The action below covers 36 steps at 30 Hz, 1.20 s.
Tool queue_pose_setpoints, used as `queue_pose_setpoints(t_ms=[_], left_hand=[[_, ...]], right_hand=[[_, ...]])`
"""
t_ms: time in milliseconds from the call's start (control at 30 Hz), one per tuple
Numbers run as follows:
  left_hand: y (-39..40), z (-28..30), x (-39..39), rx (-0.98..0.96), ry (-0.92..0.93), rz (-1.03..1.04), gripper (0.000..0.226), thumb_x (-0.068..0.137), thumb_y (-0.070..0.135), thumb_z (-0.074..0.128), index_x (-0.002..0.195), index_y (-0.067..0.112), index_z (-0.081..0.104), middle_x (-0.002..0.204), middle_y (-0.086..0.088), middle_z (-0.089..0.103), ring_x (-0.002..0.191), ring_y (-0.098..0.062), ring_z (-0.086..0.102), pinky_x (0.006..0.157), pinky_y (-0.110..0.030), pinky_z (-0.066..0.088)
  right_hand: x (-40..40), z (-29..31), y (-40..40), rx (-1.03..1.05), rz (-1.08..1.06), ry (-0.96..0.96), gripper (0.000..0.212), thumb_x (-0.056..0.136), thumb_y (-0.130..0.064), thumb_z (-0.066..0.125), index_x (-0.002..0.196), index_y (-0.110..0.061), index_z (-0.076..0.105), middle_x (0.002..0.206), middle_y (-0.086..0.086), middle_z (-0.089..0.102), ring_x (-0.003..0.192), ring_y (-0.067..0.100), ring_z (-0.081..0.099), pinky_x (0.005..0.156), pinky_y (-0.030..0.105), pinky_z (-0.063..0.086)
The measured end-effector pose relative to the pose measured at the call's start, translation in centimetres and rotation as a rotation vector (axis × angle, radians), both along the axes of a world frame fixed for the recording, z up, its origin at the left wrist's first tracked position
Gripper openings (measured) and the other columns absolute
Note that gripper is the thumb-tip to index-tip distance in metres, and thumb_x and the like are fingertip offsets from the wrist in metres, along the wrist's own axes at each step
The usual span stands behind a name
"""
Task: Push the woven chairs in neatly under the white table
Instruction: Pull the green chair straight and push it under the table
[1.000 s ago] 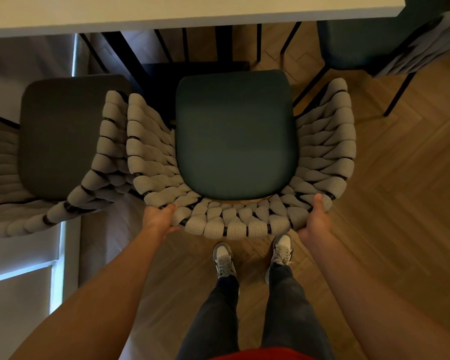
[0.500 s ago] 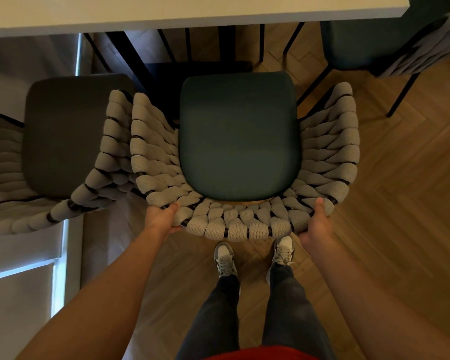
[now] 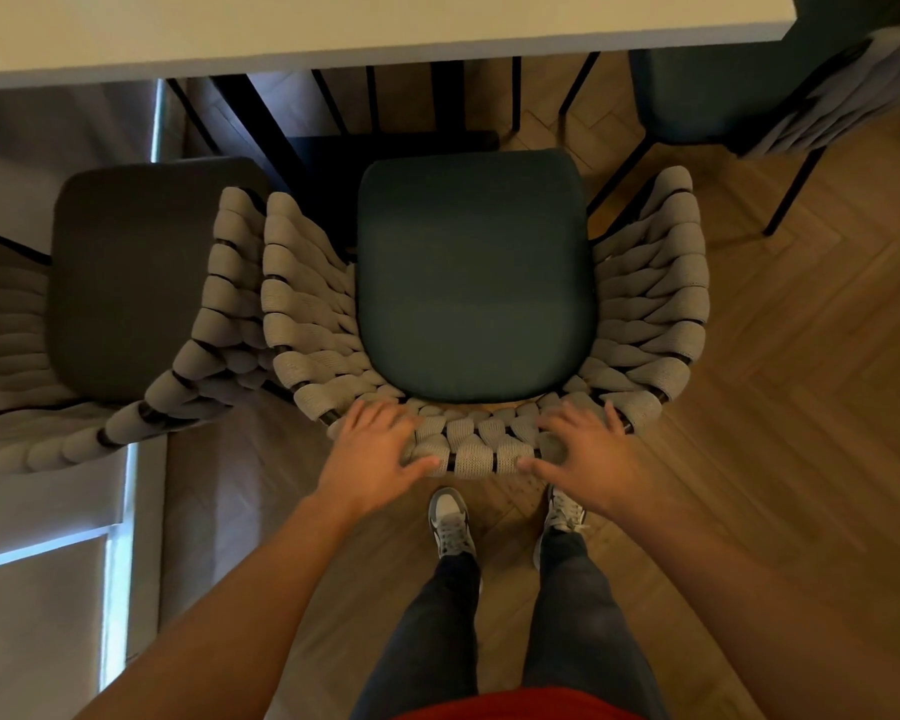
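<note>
The middle woven chair (image 3: 650,304) with its dark green seat cushion (image 3: 474,272) stands right in front of me, the seat's front edge short of the white table (image 3: 333,28). My left hand (image 3: 375,454) lies over the left part of its woven back rim (image 3: 484,452), fingers spread. My right hand (image 3: 588,454) lies over the right part in the same way. Neither hand is clasped around the rim. A second woven chair (image 3: 126,272) with a dark seat stands close on the left, its armrest touching the middle chair's. A third chair (image 3: 707,96) sits partly under the table's right end.
Black table legs and bars (image 3: 261,127) stand just ahead of the middle seat. My shoes (image 3: 450,522) are directly behind the chair on the herringbone wood floor (image 3: 801,407). A grey rug (image 3: 219,485) and a window frame (image 3: 115,589) lie at the left.
Both hands have let go of the back's outer corners and moved inward onto the top of the rim, fingers now spread. The chair itself has barely shifted.
</note>
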State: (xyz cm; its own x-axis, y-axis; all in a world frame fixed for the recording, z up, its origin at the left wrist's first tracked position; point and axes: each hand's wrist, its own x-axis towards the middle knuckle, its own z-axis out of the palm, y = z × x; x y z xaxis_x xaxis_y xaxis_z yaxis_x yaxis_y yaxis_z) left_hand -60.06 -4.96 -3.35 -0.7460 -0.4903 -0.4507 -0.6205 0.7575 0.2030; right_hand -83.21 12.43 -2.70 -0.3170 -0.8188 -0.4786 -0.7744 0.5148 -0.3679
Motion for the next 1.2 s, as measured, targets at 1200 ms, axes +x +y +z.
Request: queue_pose_setpoints(t_ms=[1200], left_hand=[[2.5, -1.1, -0.3, 0.05, -0.011, -0.063, 0.079, 0.085, 0.068, 0.015, 0.138, 0.02, 0.049, 0.131, 0.0, 0.058, 0.124, -0.022, 0.047, 0.106, -0.04, 0.035]], right_hand=[[-5.3, 0.0, 0.7, -0.113, -0.015, -0.016, 0.02, 0.089, -0.049, 0.06, 0.085, -0.03, 0.063, 0.085, -0.015, 0.057, 0.09, 0.009, 0.051, 0.104, 0.047, 0.036]])
